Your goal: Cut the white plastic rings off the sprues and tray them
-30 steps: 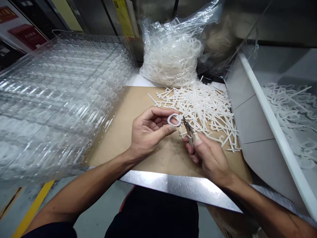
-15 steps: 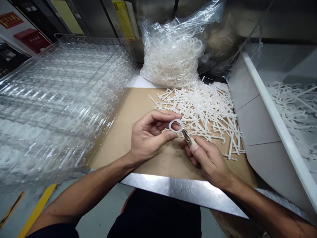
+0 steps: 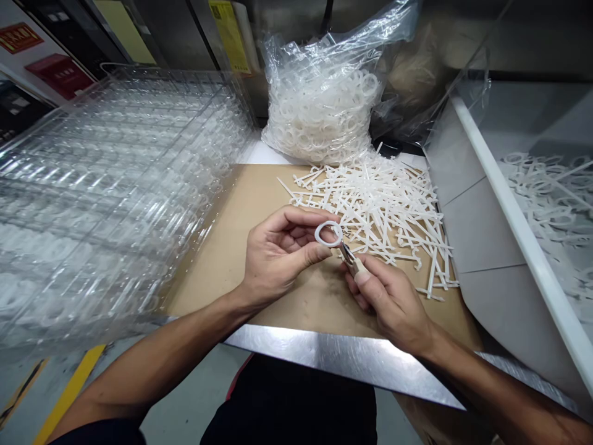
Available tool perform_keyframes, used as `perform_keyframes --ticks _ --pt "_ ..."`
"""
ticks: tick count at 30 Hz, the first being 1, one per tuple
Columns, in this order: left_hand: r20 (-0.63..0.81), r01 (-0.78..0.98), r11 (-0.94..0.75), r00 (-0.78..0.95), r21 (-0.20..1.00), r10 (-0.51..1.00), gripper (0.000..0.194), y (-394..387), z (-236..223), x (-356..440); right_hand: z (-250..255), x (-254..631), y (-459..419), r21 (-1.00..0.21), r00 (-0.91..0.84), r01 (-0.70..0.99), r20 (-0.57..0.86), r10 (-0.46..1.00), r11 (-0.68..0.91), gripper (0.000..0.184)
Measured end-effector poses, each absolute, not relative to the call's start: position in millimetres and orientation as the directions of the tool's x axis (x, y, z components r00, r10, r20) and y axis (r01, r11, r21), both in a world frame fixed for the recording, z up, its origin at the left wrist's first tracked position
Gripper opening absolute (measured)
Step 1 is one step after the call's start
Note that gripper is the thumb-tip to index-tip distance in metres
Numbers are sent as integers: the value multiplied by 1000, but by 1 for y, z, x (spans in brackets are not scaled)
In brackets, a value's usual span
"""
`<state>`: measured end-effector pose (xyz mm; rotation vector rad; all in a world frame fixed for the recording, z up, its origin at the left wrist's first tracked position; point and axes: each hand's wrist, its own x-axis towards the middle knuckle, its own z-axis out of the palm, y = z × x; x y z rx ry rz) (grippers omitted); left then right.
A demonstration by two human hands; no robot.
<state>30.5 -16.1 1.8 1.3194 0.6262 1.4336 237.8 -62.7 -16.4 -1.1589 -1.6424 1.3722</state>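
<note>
My left hand [image 3: 278,256] pinches a small white plastic ring [image 3: 328,234] between thumb and fingers, held just above the brown cardboard sheet [image 3: 241,247]. My right hand [image 3: 386,300] is closed round a small pair of cutters [image 3: 349,258], whose metal tip touches the lower right edge of the ring. Just behind both hands lies a heap of white plastic sprue sticks [image 3: 384,204] on the cardboard.
A clear bag of white rings [image 3: 324,111] stands at the back. A stack of clear plastic trays [image 3: 106,191] fills the left. A white bin [image 3: 519,228] holding rings and sprues sits on the right. The steel table edge [image 3: 324,349] runs in front.
The cutters in my right hand have closed in on the ring, the tip now at its edge. The ring has turned slightly in my left fingers. The view shifted a little.
</note>
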Motion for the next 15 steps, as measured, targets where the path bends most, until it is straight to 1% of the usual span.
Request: perform_keyframes --ticks 8,15 --pt "403 -313 -345 143 885 904 37 -17 3 30 -15 237 -62 -974 -365 218 -27 931 57 35" --pt "413 -270 -367 135 890 901 34 -17 4 30 -13 237 -62 -974 -366 220 -34 930 51 34"
